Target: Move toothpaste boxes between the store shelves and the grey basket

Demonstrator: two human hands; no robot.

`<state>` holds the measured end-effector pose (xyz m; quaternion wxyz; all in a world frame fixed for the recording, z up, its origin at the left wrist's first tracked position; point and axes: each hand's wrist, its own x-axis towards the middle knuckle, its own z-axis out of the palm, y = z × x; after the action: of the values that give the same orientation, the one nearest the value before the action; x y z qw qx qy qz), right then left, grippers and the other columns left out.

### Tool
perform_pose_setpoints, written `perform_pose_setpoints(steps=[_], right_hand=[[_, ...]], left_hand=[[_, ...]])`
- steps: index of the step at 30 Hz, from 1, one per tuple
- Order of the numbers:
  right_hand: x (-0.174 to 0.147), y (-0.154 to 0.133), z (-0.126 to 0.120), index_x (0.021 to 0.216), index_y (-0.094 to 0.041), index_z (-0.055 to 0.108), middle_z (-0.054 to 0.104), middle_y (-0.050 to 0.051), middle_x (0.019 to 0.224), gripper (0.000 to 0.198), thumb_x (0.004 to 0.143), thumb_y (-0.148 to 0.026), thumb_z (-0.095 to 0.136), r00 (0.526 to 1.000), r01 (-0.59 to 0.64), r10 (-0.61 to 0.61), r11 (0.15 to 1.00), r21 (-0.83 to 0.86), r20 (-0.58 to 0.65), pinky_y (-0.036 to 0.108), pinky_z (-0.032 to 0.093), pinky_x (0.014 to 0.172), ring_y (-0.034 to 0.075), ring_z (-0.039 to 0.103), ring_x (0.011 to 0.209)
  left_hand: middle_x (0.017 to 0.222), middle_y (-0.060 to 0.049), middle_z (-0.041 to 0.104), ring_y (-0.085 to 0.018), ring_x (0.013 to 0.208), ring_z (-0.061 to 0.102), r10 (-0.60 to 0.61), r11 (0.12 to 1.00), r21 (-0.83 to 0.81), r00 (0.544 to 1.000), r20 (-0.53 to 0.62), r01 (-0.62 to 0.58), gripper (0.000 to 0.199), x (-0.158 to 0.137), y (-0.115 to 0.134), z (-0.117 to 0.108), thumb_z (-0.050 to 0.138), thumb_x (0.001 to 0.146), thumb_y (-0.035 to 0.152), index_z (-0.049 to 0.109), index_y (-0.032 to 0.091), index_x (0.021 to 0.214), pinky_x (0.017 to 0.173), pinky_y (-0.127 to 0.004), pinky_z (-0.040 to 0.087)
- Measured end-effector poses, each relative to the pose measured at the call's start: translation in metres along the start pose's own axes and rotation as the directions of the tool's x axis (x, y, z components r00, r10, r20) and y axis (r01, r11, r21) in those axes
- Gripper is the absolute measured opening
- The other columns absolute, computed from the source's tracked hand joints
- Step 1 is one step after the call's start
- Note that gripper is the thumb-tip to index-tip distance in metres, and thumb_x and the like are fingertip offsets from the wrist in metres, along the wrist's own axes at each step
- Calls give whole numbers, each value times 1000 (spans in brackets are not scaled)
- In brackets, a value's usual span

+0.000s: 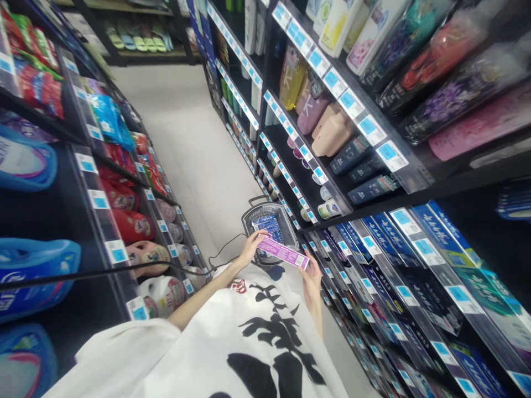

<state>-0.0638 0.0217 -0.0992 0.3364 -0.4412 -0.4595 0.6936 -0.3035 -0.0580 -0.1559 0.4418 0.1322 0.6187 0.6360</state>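
Note:
A long, slim purple toothpaste box (282, 252) is held between my two hands, tilted down to the right, with a white barcode patch near its right end. Closed on its left end is my left hand (251, 246). My right hand (311, 274) grips the opposite end, thumb and fingers at the corner. Below the box stands a dark shopping basket (291, 226) on the floor, partly covered by my hands and the box. Inside it lie blue boxes (269, 225); their exact number is hard to make out.
Shelves of toothpaste boxes (385, 237) rise close on my right, with bottles of body wash (440, 61) above. To the left, shelves hold blue detergent jugs (33, 276) and red bottles (131, 225). A pale floor aisle (178, 127) runs ahead toward a rack of slippers (139, 43). A dark cable (103, 271) crosses the left side.

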Motion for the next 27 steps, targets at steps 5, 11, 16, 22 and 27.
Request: perform_pose_setpoints(steps=[5,11,16,22,27], right_hand=[[-1,1,-1,127,-26,63,47,10,156,62,69,-26,85,1000,7,-7,1000,14,-1,50,37,119,29,49,140],[0,1,-2,121,-27,66,52,8,152,57,67,-27,86,1000,18,-18,1000,9,-21,51,38,117,29,50,138],[2,6,-5,112,-30,65,56,8,148,53,63,-27,87,999,25,-24,999,33,-23,51,42,111,30,56,132],[4,8,-9,116,-27,62,55,10,148,60,62,-23,86,1000,5,-5,1000,25,3,44,45,107,28,57,129],[4,8,-9,123,-26,60,58,10,144,64,64,-23,85,1000,6,-6,1000,17,-1,45,43,109,28,57,128]], left_hand=[[110,-6,73,-25,101,65,13,1000,-7,1000,20,-13,39,1,-2,1,65,81,53,72,20,100,88,-33,49],[108,-6,73,-26,100,65,2,1000,-8,999,51,-1,40,1,-3,1,65,81,55,70,20,101,85,-31,48],[106,-6,74,-25,97,66,-21,1000,3,998,51,21,41,0,-1,2,67,79,57,71,21,98,81,-31,48],[103,-5,74,-25,96,66,-41,999,12,999,30,41,38,-1,1,0,68,78,55,71,21,96,82,-31,48],[105,-5,73,-24,95,66,-56,998,-13,996,76,57,38,-1,-1,-2,66,78,51,71,20,101,78,-29,49]])
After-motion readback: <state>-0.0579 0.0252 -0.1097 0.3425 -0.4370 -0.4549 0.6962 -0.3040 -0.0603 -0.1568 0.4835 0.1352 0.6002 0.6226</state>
